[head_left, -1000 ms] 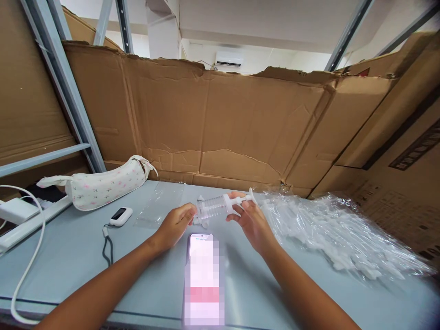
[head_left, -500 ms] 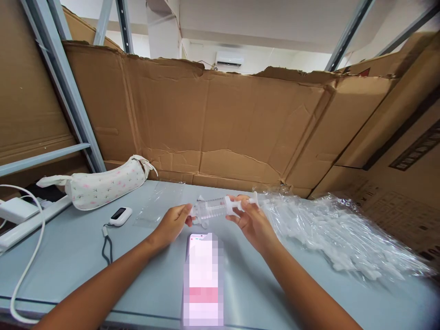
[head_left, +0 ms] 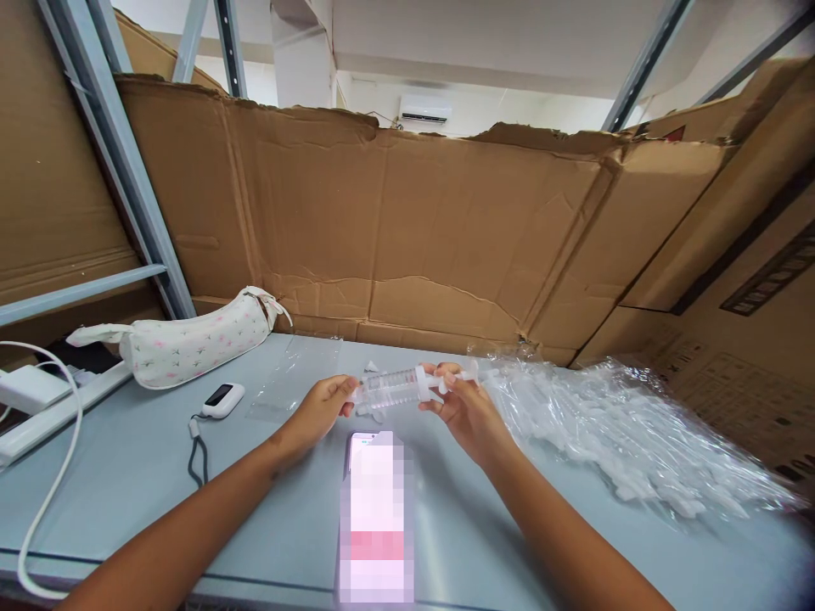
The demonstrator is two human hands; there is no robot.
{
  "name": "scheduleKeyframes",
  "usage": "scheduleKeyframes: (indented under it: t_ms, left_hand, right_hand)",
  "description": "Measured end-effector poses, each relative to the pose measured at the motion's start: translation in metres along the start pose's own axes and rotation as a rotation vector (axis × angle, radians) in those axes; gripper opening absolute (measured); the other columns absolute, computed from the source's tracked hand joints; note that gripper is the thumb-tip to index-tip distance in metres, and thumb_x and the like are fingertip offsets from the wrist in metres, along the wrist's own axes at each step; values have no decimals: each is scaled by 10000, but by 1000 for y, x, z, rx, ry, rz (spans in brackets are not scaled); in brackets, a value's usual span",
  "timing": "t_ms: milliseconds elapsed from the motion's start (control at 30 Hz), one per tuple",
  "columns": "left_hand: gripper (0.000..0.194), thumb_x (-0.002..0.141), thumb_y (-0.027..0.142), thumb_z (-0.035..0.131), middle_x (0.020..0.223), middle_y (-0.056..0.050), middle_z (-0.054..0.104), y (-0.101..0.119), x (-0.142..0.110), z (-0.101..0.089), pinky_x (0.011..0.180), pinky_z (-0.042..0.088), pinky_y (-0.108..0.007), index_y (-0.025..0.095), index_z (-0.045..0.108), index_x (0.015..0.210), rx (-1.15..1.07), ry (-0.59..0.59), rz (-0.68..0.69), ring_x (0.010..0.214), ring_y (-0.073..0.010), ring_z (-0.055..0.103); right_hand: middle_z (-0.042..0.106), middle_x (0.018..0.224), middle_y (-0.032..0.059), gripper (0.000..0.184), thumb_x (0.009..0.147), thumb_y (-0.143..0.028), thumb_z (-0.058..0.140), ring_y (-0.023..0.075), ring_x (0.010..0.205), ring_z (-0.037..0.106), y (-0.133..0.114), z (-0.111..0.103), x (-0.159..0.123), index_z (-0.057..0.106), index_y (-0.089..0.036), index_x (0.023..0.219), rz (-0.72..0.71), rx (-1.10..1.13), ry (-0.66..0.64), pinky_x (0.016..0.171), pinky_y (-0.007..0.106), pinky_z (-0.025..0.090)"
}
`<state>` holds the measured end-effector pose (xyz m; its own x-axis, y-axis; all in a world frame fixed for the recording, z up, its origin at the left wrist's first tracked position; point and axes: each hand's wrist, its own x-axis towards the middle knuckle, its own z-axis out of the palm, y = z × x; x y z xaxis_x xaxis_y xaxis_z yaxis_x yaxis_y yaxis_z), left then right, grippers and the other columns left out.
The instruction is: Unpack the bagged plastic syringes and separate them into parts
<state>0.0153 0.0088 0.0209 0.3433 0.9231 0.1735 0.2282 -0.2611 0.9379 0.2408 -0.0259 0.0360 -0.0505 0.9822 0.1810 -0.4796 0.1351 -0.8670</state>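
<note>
A clear plastic syringe-like tube (head_left: 391, 389) with a white collar is held level between both hands, just above the grey-blue tabletop. My left hand (head_left: 328, 399) pinches its left tip between thumb and fingers. At the other end, my right hand (head_left: 462, 403) grips the white plunger part, fingers curled round it. Small white pieces (head_left: 373, 413) lie on the table behind and below the tube, partly hidden by it. In front of the hands lies a phone (head_left: 377, 518) with its screen lit and blurred into blocks.
A heap of clear plastic bags (head_left: 624, 433) with white parts inside covers the right side. One flat clear bag (head_left: 286, 378) lies left of centre. Further left are a small white device (head_left: 222, 400) with a strap, a floral pouch (head_left: 197, 344) and a white cable (head_left: 60, 501). Cardboard (head_left: 413, 221) walls the back.
Both hands keep their hold on the syringe-like tube and have barely moved. The tube has shifted or turned very slightly.
</note>
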Motion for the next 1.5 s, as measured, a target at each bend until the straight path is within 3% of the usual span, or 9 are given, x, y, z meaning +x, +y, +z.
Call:
scheduleKeyframes:
  t_ms: [200,300,400,700,867,1033,1233,1333,1500]
  left_hand:
    - [329,819,436,546,815,-8,609,1,-3,3,706,403,-263,198,494,1039,-70,48,50,750,-148,541]
    - [269,846,458,494,726,4,569,0,-3,2,695,390,-263,190,516,840,11,20,58,722,-148,525]
    - [448,882,549,352,657,-3,521,-1,-2,2,683,379,-279,183,485,662,78,11,67,672,-150,491]
    - [539,793,709,323,491,78,192,-5,2,7,486,283,-259,239,197,560,-72,169,-111,446,-101,267]
    - [502,840,579,380,448,48,337,-9,3,-4,676,372,-312,211,316,505,386,189,53,485,-126,336]
    - [404,784,492,551,518,-3,538,-19,8,0,872,293,-423,196,471,522,894,143,253,555,-163,464]
    - [284,793,464,574,751,-48,655,-18,7,3,910,275,-429,222,641,925,840,169,277,780,-243,577]
    - [553,740,447,644,1011,-58,647,-8,0,3,928,302,-406,258,505,1240,763,170,325,945,-256,557]
    - [498,776,390,614,1119,-62,634,5,-9,8,925,358,-397,270,508,1248,547,61,295,1018,-265,527]
  right_hand:
    - [609,1050,3,124,749,-338,702,163,872,560,-5,1,-2,633,-236,738,-28,18,-1,697,317,537]
    - [605,1058,6,127,755,-344,696,160,865,557,-5,-1,-1,638,-233,734,-34,8,7,683,310,533]
    - [611,1046,3,123,753,-347,694,158,847,562,-6,0,-1,640,-237,742,-38,0,-1,677,309,529]
    - [613,959,16,243,769,-400,644,164,755,556,-9,1,-2,600,-214,620,-86,-4,-56,579,304,512]
    - [633,971,19,176,742,-368,663,182,816,566,-17,-7,2,612,-231,643,-169,-14,64,605,307,523]
    - [635,974,13,162,741,-372,669,171,801,570,-10,-10,5,632,-231,671,-116,-22,56,611,309,527]
    - [627,1034,28,178,746,-397,682,175,833,565,-1,-6,3,656,-224,716,-54,-47,46,647,332,538]
    - [629,1041,37,207,744,-421,684,180,852,567,0,-3,2,658,-217,721,-26,-38,11,664,337,543]
    - [637,983,28,222,767,-450,660,167,853,575,2,0,0,682,-230,778,61,-31,-108,681,313,550]
